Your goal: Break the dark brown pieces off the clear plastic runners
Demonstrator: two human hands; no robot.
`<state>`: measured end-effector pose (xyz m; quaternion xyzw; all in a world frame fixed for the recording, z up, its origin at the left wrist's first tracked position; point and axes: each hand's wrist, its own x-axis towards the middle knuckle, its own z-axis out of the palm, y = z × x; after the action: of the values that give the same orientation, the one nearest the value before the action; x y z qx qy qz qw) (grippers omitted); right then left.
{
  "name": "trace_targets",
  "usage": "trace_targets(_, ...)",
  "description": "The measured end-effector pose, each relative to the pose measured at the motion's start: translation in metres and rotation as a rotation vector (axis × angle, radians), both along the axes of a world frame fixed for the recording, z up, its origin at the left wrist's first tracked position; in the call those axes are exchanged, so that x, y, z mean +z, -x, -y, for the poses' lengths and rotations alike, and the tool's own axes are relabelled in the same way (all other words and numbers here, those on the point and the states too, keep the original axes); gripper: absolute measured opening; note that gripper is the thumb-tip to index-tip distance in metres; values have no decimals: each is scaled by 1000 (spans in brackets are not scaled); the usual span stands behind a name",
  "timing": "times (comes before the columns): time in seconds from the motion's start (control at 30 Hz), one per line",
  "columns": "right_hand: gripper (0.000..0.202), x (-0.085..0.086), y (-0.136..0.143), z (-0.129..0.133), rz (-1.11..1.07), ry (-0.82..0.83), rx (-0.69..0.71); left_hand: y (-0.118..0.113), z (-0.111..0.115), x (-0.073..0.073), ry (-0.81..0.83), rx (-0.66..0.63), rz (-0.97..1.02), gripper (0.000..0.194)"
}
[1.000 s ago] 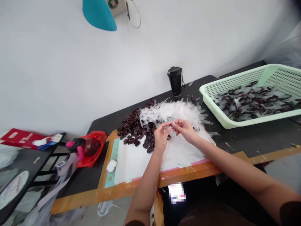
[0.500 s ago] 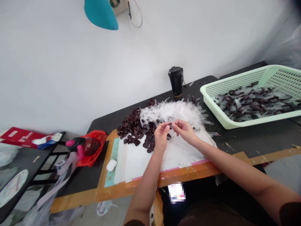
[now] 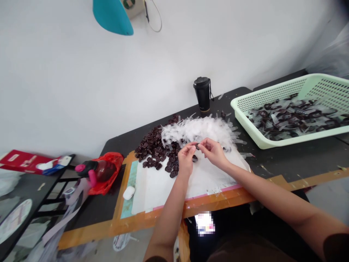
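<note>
My left hand (image 3: 186,156) and my right hand (image 3: 211,150) meet over the white sheet (image 3: 209,176), fingertips pinched together. Between them is a small dark piece (image 3: 197,146), gripped from both sides; its details are too small to make out. Left of my hands lies a heap of dark brown, glossy, rounded pieces (image 3: 152,141). Just beyond my fingers spreads a pile of whitish translucent strips (image 3: 201,129). One dark piece (image 3: 194,158) rests on the sheet under my left fingertips.
A pale green basket (image 3: 247,130) on the right holds dark pieces with clear strips. Against the wall stands a black tumbler (image 3: 202,95). A white case (image 3: 129,193) sits at the sheet's left; beyond it, a bottle (image 3: 105,171) lies in a red bag (image 3: 116,162).
The view has shifted slightly. My hands stay together in nearly the same place, and the dark piece between the fingertips shows a little more clearly.
</note>
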<state>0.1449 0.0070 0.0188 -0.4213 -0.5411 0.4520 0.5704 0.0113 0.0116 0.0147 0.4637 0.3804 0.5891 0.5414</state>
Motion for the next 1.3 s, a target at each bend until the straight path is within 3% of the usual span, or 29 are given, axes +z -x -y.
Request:
trace_targets(0.13, 26, -3, -2, -1, 83, -78, -18, 1, 0, 2, 4, 20, -32, 18)
trace_targets(0.27, 23, -4, -5, -3, 158, -132, -19, 5, -2, 2, -78, 88, -198, 12)
trace_targets(0.43, 28, -1, -12, -5, 379, -308, 109, 10, -3, 0, -179, 139, -369, 10)
trace_targets(0.53, 22, -2, -15, -6, 582, -443, -1, 10, -3, 0, -163, 146, -369, 12)
trace_targets(0.67, 14, -7, -16, -7, 699, -499, -139, 8, -3, 2, -102, 246, -342, 21)
trace_targets(0.83, 23, -3, -17, -6, 757, -471, -128, 8, -3, 2, 51, -63, -344, 44)
trace_targets(0.9, 28, -1, -17, -5, 765, -439, -106, 9, -3, 3, -10, -66, -367, 45)
trace_targets(1.1, 34, 5, -17, -4, 600, -347, -23, 13, -6, 8, -88, -13, -397, 45)
trace_targets(1.2, 33, 16, -32, -8, 273, -253, -86, 24, -10, 10, -120, 2, -428, 41)
trace_targets(1.3, 52, 28, -51, -15, -88, -165, -223, 40, -14, 12, -137, 101, -557, 27)
